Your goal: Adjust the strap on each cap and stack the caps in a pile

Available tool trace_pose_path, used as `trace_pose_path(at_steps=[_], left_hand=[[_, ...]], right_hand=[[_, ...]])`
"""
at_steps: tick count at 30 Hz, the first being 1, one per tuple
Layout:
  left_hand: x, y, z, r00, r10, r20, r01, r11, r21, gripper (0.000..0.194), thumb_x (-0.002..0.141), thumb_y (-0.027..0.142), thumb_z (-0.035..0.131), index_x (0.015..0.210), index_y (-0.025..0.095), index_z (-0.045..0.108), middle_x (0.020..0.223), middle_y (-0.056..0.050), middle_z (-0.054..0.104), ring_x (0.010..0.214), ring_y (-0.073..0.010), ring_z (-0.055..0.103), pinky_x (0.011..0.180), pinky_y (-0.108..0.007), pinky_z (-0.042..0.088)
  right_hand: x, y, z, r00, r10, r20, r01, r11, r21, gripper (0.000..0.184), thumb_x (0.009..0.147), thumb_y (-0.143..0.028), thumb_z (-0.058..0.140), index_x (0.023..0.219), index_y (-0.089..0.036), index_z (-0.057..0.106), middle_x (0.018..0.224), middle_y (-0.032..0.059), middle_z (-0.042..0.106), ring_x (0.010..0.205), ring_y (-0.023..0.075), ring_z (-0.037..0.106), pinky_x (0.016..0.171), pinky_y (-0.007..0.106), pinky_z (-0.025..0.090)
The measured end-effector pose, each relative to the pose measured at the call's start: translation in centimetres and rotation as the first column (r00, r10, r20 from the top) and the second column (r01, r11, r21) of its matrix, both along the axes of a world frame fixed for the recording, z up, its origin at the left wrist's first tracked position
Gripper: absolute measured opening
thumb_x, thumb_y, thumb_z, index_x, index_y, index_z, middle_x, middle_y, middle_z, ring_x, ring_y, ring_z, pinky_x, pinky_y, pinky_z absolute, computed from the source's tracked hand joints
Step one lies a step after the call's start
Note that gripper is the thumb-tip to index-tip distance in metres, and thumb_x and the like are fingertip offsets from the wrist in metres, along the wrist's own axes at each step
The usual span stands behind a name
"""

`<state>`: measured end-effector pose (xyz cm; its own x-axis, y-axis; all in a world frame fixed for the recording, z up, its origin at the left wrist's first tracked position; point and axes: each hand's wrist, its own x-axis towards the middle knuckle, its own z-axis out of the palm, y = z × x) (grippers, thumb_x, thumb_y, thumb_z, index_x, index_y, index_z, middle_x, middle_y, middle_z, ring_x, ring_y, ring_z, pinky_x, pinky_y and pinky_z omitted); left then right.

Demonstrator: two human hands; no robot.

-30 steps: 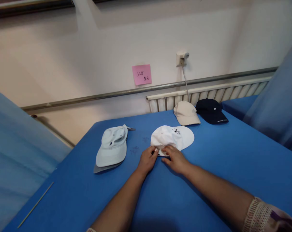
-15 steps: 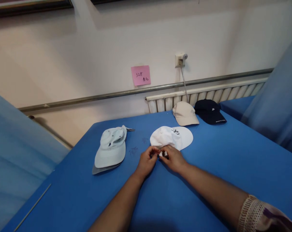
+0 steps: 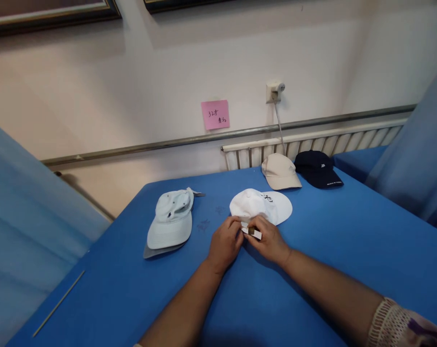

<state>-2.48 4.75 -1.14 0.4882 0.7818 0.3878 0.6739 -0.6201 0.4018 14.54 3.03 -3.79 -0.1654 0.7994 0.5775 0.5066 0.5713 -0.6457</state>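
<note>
A white baseball cap (image 3: 250, 202) with dark lettering lies on the blue-covered table, its brim to the right. At its near edge, my left hand (image 3: 225, 243) pinches the cap's white back strap (image 3: 244, 230). My right hand (image 3: 269, 240) grips the same strap close by, beside a small brassy buckle (image 3: 252, 231). A short white strap end sticks out past the buckle toward my right palm. The fingertips of both hands nearly meet, and they partly hide the strap.
Left of my hands lies a pale mint cap (image 3: 170, 219) atop a grey one (image 3: 160, 251). A beige cap (image 3: 280, 171) and a navy cap (image 3: 318, 168) sit at the back right. A thin stick (image 3: 59, 302) lies front left. Blue curtains (image 3: 26, 226) hang at the sides.
My hands have shifted their hold on the strap, and the buckle and strap end now show more clearly between them. The view has moved slightly; the other caps stay put.
</note>
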Motion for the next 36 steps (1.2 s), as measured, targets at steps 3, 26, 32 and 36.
trace_pose_path(at_steps=[3, 26, 32, 36], left_hand=[[-0.4, 0.1, 0.3, 0.992, 0.092, 0.088, -0.096, 0.995, 0.037, 0.012, 0.084, 0.013, 0.051, 0.091, 0.020, 0.059, 0.114, -0.010, 0.060, 0.104, -0.0225, 0.058, 0.092, -0.036, 0.046], [-2.3, 1.5, -0.3, 0.437, 0.755, 0.489, 0.321, 0.378, -0.869, 0.025, 0.082, 0.035, 0.069, 0.089, 0.012, 0.062, 0.084, -0.012, 0.071, 0.076, -0.0205, 0.072, 0.071, -0.029, 0.058], [-3.1, 2.4, -0.4, 0.259, 0.719, 0.645, 0.475, 0.487, -0.733, 0.011, 0.080, 0.009, 0.068, 0.087, 0.013, 0.061, 0.080, -0.006, 0.072, 0.073, -0.0180, 0.071, 0.075, -0.030, 0.059], [-3.8, 3.2, 0.0, 0.100, 0.748, 0.656, 0.561, 0.502, -0.658, 0.010, 0.087, 0.005, 0.055, 0.093, 0.010, 0.061, 0.077, -0.007, 0.072, 0.063, -0.0156, 0.070, 0.058, -0.023, 0.058]], right_hand=[[0.1, -0.4, 0.3, 1.000, -0.003, 0.025, 0.003, 1.000, 0.026, 0.009, 0.085, -0.020, 0.057, 0.089, -0.022, 0.050, 0.084, 0.0030, 0.056, 0.079, 0.0196, 0.053, 0.071, 0.032, 0.044], [11.2, 6.2, -2.8, 0.649, -0.642, -0.409, 0.212, 0.668, -0.713, 0.029, 0.074, -0.040, 0.066, 0.092, -0.017, 0.062, 0.081, 0.0076, 0.066, 0.072, 0.0201, 0.060, 0.057, 0.028, 0.047], [10.0, 5.0, -1.6, 0.577, -0.481, -0.660, -0.269, 0.651, -0.710, 0.022, 0.076, -0.037, 0.068, 0.074, -0.018, 0.057, 0.056, -0.0002, 0.053, 0.046, 0.0101, 0.044, 0.035, 0.019, 0.029], [9.7, 4.3, -0.7, 0.470, -0.431, -0.770, -0.462, 0.624, -0.631, 0.014, 0.074, -0.022, 0.066, 0.082, -0.018, 0.056, 0.062, -0.0014, 0.054, 0.044, 0.0069, 0.041, 0.035, 0.017, 0.030]])
